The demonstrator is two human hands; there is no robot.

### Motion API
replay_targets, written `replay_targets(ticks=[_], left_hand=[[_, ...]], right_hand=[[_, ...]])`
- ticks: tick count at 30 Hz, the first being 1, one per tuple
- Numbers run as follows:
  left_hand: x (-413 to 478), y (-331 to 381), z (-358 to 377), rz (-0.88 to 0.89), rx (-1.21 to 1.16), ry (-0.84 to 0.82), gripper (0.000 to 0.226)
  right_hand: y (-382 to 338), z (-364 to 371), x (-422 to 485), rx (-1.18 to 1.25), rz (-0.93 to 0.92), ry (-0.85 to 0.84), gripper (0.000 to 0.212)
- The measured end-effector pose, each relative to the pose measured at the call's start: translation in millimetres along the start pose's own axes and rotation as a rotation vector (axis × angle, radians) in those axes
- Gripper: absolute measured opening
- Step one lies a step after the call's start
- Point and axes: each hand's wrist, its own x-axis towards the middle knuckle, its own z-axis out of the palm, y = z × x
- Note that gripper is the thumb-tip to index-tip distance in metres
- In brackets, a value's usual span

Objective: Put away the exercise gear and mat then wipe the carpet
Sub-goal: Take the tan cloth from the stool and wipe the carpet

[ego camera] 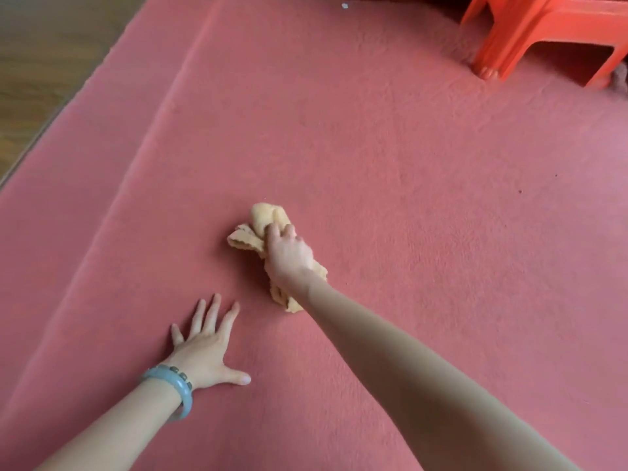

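Right hand pressing a yellow cloth onto the pink carpet.

The right hand reaches forward with its grip closed over a crumpled cloth, which lies bunched on the carpet near its middle. The left hand lies flat on the carpet nearer the body, fingers spread and holding nothing, a pale blue bracelet at the wrist. An orange plastic stool stands at the far right corner.

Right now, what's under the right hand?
The right hand presses a crumpled yellow cloth onto the pink carpet. The cloth's ends stick out on both sides; its middle and the carpet beneath are covered.
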Motion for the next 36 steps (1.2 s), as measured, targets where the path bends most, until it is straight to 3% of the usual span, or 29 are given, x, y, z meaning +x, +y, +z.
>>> replay_targets(ticks=[4,7,15,21,26,29,32,36], left_hand=[[0,1,-1,-0.013,0.006,-0.006,0.127],[0,-3,0,-0.013,-0.015,-0.006,0.127],[-1,0,-4,-0.067,-0.007,-0.002,0.128],[-5,19,-13,-0.166,0.054,0.008,0.124],[0,40,-34,-0.108,0.099,0.172,0.098],[19,44,-57,-0.037,0.084,0.268,0.106],[44,45,-84,0.033,0.082,0.261,0.112],[75,36,-115,0.112,0.114,0.229,0.114]], right_hand=[[-29,-2,10,-0.012,-0.252,-0.187,0.040],[6,-25,31,-0.007,-0.270,-0.218,0.041],[209,-99,37,0.006,0.283,0.077,0.033],[279,-125,5,-0.001,0.490,0.169,0.029],[281,-122,3,0.031,0.535,0.146,0.027],[269,-120,9,0.069,0.607,0.171,0.032],[243,-118,23,0.144,0.692,0.193,0.039],[164,-95,60,0.153,0.572,0.119,0.039]])
